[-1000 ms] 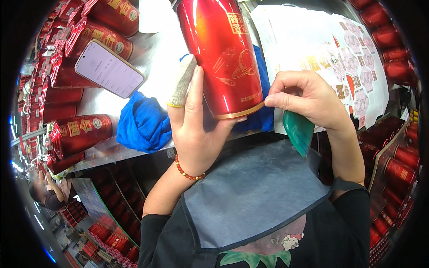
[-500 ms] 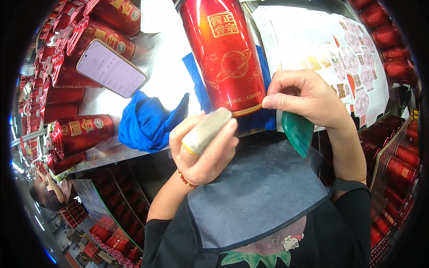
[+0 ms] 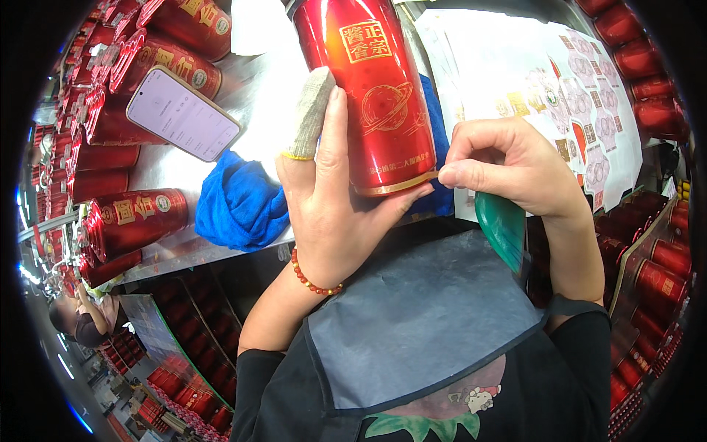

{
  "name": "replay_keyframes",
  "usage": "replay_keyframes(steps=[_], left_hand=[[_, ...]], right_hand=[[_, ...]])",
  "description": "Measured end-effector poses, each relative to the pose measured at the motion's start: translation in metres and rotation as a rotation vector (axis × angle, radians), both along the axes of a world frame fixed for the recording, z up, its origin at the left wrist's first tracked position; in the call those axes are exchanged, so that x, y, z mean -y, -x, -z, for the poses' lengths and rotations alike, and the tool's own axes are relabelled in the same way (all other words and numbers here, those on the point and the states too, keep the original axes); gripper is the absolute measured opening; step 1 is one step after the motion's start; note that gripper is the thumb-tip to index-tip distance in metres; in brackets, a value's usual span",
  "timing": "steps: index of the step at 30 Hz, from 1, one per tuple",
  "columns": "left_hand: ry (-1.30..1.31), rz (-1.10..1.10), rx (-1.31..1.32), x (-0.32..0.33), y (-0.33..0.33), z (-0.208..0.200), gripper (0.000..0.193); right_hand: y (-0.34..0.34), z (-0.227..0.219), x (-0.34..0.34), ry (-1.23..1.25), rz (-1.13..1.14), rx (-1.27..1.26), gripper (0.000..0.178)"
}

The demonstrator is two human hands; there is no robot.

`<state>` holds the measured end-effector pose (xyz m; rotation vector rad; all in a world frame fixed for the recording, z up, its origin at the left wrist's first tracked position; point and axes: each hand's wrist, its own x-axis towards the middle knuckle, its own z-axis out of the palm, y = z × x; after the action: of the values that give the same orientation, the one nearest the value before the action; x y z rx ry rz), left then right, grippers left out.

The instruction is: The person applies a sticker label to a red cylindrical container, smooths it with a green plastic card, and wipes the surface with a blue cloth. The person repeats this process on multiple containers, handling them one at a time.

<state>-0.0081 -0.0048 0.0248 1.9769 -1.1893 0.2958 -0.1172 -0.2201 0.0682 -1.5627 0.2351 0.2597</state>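
A glossy red bottle (image 3: 387,132) with gold print lies on a blue cloth (image 3: 436,121), its base toward me. My left hand (image 3: 328,195) holds it by the lower end, fingers stretched along the left side and thumb across the base. A knitted sleeve (image 3: 312,114) covers one of its fingers. Between thumb and forefinger, my right hand (image 3: 508,166) pinches the free end of a narrow gold strip (image 3: 423,179) that runs round the bottle's bottom edge. A green scraper-like piece (image 3: 502,225) hangs below the right palm; how it is held is hidden.
Left of the bottle are a bunched blue cloth (image 3: 239,206) and a lit phone (image 3: 183,114). Red containers (image 3: 140,214) crowd the left side; more fill the shelves (image 3: 659,287) at right. Sticker sheets (image 3: 508,66) cover the table's right. Another person (image 3: 87,320) is far left.
My left hand has moved up from in front of the base, opening its curled fingers along the bottle's left side. The right hand and green piece have shifted slightly right, the gold strip's end now showing.
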Motion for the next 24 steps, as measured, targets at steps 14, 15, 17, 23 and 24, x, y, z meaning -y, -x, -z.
replay_keyframes(steps=[14, 15, 17, 23, 24], left_hand=[[-0.006, 0.000, 0.039, -0.004, -0.006, 0.003, 0.109], [0.004, 0.011, 0.015, -0.005, -0.006, 0.005, 0.110], [0.021, 0.032, -0.030, -0.008, -0.006, 0.013, 0.113], [0.159, 0.208, -0.587, -0.025, -0.005, 0.031, 0.101], [0.259, 0.238, -0.775, -0.025, -0.001, 0.033, 0.092]], right_hand=[[-0.001, 0.010, -0.003, 0.062, 0.017, 0.066, 0.021], [-0.002, 0.010, -0.003, 0.069, 0.019, 0.065, 0.021], [-0.002, 0.011, -0.004, 0.081, 0.019, 0.064, 0.021], [0.004, 0.013, 0.005, 0.040, 0.102, -0.026, 0.014], [0.002, 0.007, 0.004, 0.031, 0.093, -0.055, 0.017]])
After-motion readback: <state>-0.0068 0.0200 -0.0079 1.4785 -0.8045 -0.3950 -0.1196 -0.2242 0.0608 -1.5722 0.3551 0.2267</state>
